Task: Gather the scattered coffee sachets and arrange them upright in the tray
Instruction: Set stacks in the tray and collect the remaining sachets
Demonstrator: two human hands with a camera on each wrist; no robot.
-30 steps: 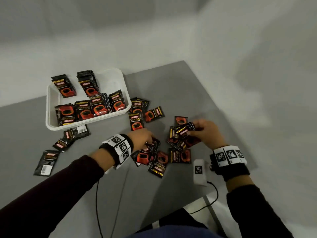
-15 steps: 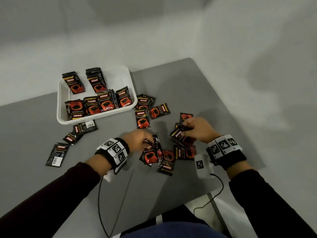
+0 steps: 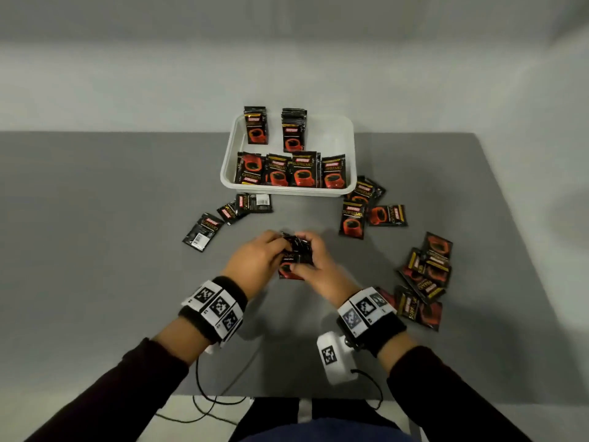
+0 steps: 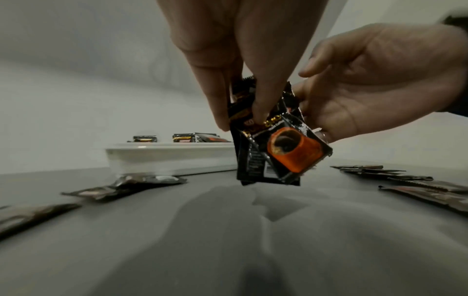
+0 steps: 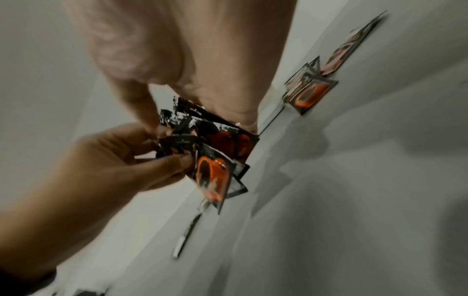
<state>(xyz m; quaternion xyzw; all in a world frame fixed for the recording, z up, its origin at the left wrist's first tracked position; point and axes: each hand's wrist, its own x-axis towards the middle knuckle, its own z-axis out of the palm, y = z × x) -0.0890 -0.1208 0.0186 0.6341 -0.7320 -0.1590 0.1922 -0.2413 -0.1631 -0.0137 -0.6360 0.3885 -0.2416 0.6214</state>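
Both hands meet over the middle of the grey table (image 3: pixel 95 250) and grip one bundle of black-and-red coffee sachets (image 3: pixel 294 255). My left hand (image 3: pixel 271 250) pinches the bundle (image 4: pixel 273 148) from the left; my right hand (image 3: pixel 310 253) holds it from the right. The bundle (image 5: pixel 215 156) hangs just above the table, fanned and uneven. The white tray (image 3: pixel 229 154) lies beyond, with a front row of upright sachets (image 3: pixel 302 170) and two upright stacks (image 3: pixel 293 132) behind. Loose sachets lie flat left of the tray (image 3: pixel 229 212), right of it (image 3: pixel 363 208), and in a pile at the right (image 3: pixel 427 272).
A white marker-tagged device (image 3: pixel 334 358) lies by my right wrist near the table's front edge, with cables (image 3: pixel 204 390) trailing off that edge. The table's right edge runs just past the right pile. A pale wall stands behind the tray.
Each hand was picking sachets from the pile separately. Now they have lifted off the pile and come together, holding the gathered sachets as one bundle nearer the tray. The head view has swung.
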